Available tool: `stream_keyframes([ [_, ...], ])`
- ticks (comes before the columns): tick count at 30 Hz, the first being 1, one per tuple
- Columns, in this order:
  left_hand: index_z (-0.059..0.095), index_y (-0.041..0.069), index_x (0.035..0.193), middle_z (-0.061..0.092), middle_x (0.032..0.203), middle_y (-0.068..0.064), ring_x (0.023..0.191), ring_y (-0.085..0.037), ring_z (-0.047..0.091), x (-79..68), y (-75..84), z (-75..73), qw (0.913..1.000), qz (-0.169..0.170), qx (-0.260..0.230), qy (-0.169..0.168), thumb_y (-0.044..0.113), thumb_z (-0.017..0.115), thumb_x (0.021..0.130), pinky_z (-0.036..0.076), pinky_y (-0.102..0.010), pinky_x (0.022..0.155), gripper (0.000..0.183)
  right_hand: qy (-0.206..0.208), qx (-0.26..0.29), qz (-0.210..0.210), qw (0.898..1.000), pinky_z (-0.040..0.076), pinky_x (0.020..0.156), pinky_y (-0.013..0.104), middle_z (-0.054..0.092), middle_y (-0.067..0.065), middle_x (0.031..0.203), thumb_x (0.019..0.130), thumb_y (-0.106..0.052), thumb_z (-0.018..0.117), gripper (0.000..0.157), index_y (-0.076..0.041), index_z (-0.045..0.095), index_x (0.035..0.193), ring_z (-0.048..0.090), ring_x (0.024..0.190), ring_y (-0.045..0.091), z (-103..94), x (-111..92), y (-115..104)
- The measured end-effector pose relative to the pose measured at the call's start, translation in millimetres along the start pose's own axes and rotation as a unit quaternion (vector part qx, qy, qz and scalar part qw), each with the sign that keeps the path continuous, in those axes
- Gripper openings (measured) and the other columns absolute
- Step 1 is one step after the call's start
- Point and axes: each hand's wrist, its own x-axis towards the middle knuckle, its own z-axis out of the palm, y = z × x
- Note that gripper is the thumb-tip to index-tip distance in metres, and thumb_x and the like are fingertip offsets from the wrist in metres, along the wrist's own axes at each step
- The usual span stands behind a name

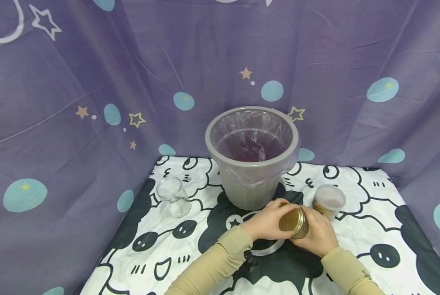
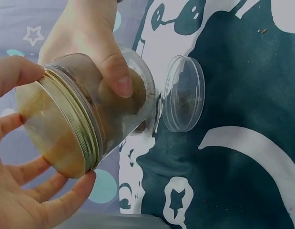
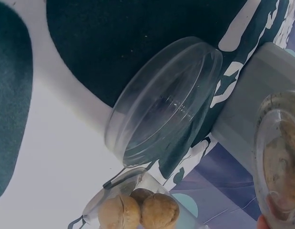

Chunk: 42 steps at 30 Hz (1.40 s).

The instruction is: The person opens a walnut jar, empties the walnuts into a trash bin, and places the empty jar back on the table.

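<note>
The work was judged to be at a middle stage: the jar [image 2: 111, 114] had been lifted above the cloth [image 1: 201, 262], while its lid [image 2: 56, 126] was still seated on the mouth. Whether the lid was being tightened or loosened could not be told. Brown contents were seen through the wall, so nothing suggested that the jar had been emptied. Nuts [image 3: 137, 212], as they were taken to be, were also held in the tub [image 1: 326, 200]; whether its top was covered could not be made out. A clear disc [image 2: 184, 93], lid-like, was seen near the tub in both wrist views, but whether the two touched could not be told. The bin [image 1: 249, 192] had been fitted with a liner [image 1: 256, 139], and the clear vessel [image 1: 173, 196] was left untouched, well apart on the left.

The jar was held tilted over on its side, between the two hands and in front of the bin. Its lid end was turned toward the left hand [image 1: 267, 221], by whose spread, bent fingers the rim was gripped. The glass was clasped by the right hand [image 1: 320, 233], with the thumb laid along the wall. Both grips were thus filled, one by the lid and one by the body.
</note>
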Motion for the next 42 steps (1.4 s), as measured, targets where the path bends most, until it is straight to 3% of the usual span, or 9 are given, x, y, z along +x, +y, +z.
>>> stream_keyframes([
  [9,0.040,0.022,0.142,0.049,0.122,-0.012,0.103,-0.019,0.052,0.9,8.3,1.8,0.9960,-0.088,-0.007,-0.014,0.045,0.063,0.086,0.047,-0.019,0.079,0.066,-0.011,-0.001,0.006,1.000,0.051,0.073,0.053,0.064,0.019,0.102,0.037,-0.029,0.091,0.094,0.004,0.054,0.117,0.062,0.090,0.036,0.3,-1,0],
  [14,0.036,0.022,0.145,0.048,0.127,-0.012,0.109,-0.020,0.052,1.7,9.6,3.0,0.9945,-0.101,-0.012,-0.025,0.049,0.058,0.089,0.049,-0.021,0.083,0.067,-0.017,-0.005,0.010,1.000,0.051,0.075,0.053,0.064,0.019,0.102,0.037,-0.029,0.092,0.095,0.005,0.054,0.117,0.062,0.091,0.036,-1.2,-1,1],
  [20,0.029,0.023,0.149,0.034,0.145,-0.014,0.131,-0.026,0.041,-1.7,8.4,1.2,0.9979,-0.061,0.005,-0.022,0.051,0.059,0.088,0.045,-0.029,0.099,0.073,-0.014,-0.005,0.000,1.000,0.050,0.076,0.053,0.064,0.020,0.102,0.037,-0.028,0.091,0.094,0.005,0.054,0.117,0.062,0.090,0.036,-2.5,-1,2],
  [27,0.034,0.024,0.147,0.026,0.153,-0.009,0.139,-0.026,0.030,-3.4,0.2,-3.3,0.9971,0.059,0.042,-0.022,0.039,0.072,0.082,0.033,-0.034,0.111,0.076,-0.010,-0.005,-0.017,1.000,0.050,0.076,0.053,0.064,0.019,0.100,0.035,-0.025,0.089,0.092,0.006,0.054,0.114,0.063,0.088,0.036,-2.3,-1,2],
  [31,0.042,0.022,0.143,0.027,0.155,-0.005,0.138,-0.027,0.031,-2.5,-2.8,-4.7,0.9920,0.099,0.067,-0.041,0.029,0.073,0.081,0.030,-0.034,0.113,0.070,-0.021,-0.007,-0.010,1.000,0.050,0.075,0.054,0.064,0.020,0.102,0.035,-0.028,0.091,0.098,0.005,0.053,0.118,0.062,0.090,0.036,-2.5,-3,1],
  [36,0.046,0.020,0.141,0.030,0.153,-0.005,0.136,-0.024,0.034,-0.7,-4.1,-6.4,0.9896,0.118,0.063,-0.051,0.023,0.074,0.080,0.029,-0.032,0.113,0.067,-0.026,-0.007,-0.006,1.000,0.049,0.076,0.055,0.063,0.020,0.104,0.036,-0.028,0.092,0.099,0.004,0.052,0.120,0.062,0.092,0.036,-2.7,-3,1],
  [42,0.048,0.020,0.139,0.035,0.150,-0.006,0.135,-0.022,0.035,-0.7,-3.8,-7.0,0.9914,0.109,0.049,-0.053,0.022,0.076,0.079,0.027,-0.031,0.113,0.066,-0.023,-0.002,-0.009,1.000,0.050,0.076,0.054,0.064,0.018,0.104,0.037,-0.029,0.091,0.097,0.003,0.053,0.119,0.062,0.092,0.035,-2.2,-3,0],
])
